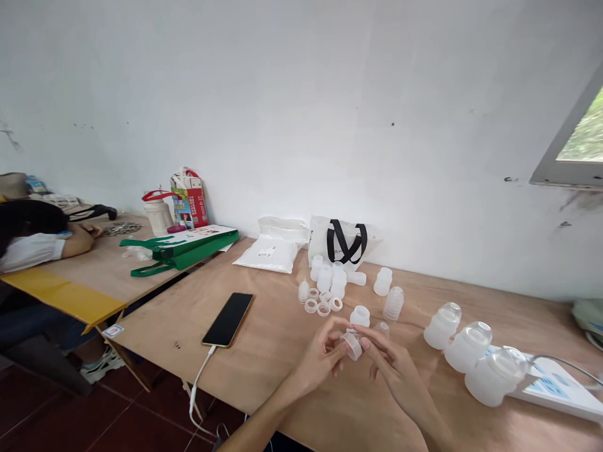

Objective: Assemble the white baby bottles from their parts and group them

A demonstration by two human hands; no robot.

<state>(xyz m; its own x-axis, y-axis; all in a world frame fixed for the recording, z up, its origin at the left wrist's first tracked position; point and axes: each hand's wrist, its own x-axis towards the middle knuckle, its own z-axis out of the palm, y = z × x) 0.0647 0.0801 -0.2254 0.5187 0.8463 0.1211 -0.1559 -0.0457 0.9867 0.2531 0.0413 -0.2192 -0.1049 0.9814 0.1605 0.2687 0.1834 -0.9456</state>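
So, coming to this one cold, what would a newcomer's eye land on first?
Probably the two bare hands low in the middle, the left hand holding a clear ring and the right hand close against it. Next, the dark phone on the bare wood left of them, with a white cable plugged in. Farther left, the bright green bag stands out on the neighbouring table.

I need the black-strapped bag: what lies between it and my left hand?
In the head view: rings nearer your left hand, bottles nearer the bag.
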